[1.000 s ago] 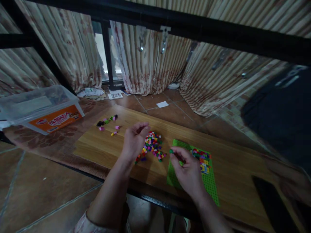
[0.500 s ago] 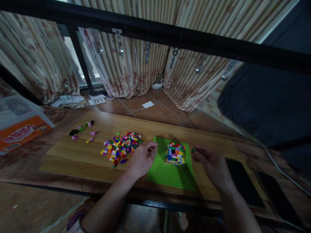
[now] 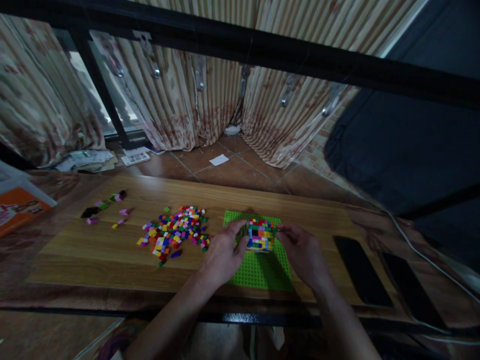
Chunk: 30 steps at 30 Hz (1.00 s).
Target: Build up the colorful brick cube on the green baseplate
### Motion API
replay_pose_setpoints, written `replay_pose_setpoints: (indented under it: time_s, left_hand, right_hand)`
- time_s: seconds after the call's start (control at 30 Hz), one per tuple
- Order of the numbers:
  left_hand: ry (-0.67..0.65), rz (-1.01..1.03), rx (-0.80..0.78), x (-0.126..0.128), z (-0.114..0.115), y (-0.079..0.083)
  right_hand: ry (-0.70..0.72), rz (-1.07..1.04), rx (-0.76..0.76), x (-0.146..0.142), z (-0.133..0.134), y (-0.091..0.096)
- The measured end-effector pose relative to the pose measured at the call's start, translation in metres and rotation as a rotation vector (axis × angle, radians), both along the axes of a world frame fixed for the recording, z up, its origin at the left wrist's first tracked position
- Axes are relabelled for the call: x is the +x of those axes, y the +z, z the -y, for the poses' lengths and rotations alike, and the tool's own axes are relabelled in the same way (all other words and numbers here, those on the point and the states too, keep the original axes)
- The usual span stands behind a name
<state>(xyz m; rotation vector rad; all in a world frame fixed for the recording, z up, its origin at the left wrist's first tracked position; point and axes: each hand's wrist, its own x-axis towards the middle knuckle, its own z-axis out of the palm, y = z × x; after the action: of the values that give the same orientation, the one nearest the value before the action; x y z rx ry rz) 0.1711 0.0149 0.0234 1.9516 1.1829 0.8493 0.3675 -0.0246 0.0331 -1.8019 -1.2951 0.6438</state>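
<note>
A hollow, multicoloured structure of toy building bricks (image 3: 261, 239) stands on the green baseplate (image 3: 262, 276), with a dark opening in its top. My left hand (image 3: 225, 250) is at its left side, thumb and forefinger apart and their tips at the bricks; whether they press on it I cannot tell. At the right side of the structure my right hand (image 3: 300, 247) is closed in a pinch on a small green brick (image 3: 276, 230), mostly hidden by the fingertips.
Left of the baseplate lies a pile of loose bricks (image 3: 176, 230). Farther left are several pink, green and black pieces (image 3: 107, 202). Two dark flat slabs (image 3: 362, 270) lie at the right. A clear box with an orange label (image 3: 22, 207) stands at the left edge. A black bar (image 3: 225, 37) crosses above.
Both hands have come in to the brick structure, the right one bringing the green brick to its right side. My left hand's fingers have spread. The view has shifted slightly right.
</note>
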Motion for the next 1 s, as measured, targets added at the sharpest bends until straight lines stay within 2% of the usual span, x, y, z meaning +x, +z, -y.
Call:
replay_pose_setpoints:
  time_s: [0.23, 0.33, 0.53, 0.7, 0.83, 1.0]
  left_hand:
    - [-0.033, 0.008, -0.003, 0.001, 0.002, -0.001]
    - [-0.033, -0.001, -0.014, 0.001, 0.003, 0.001]
    - [-0.024, -0.017, -0.016, 0.002, 0.005, 0.001]
    - [-0.029, -0.022, -0.008, 0.002, 0.005, 0.000]
    - [-0.021, -0.025, -0.006, 0.002, 0.005, 0.000]
    - [-0.028, -0.021, -0.002, 0.004, 0.007, 0.000]
  right_hand:
    - [-0.030, 0.274, 0.002, -0.010, 0.003, 0.007]
    - [-0.060, 0.248, 0.032, -0.010, 0.003, 0.006]
    - [-0.136, 0.064, 0.104, -0.012, 0.001, -0.001]
    - [-0.162, 0.025, 0.119, -0.013, 0.001, -0.003]
    - [-0.151, 0.038, 0.142, -0.013, 0.002, -0.003]
    - [-0.112, 0.177, 0.149, -0.011, 0.002, -0.003]
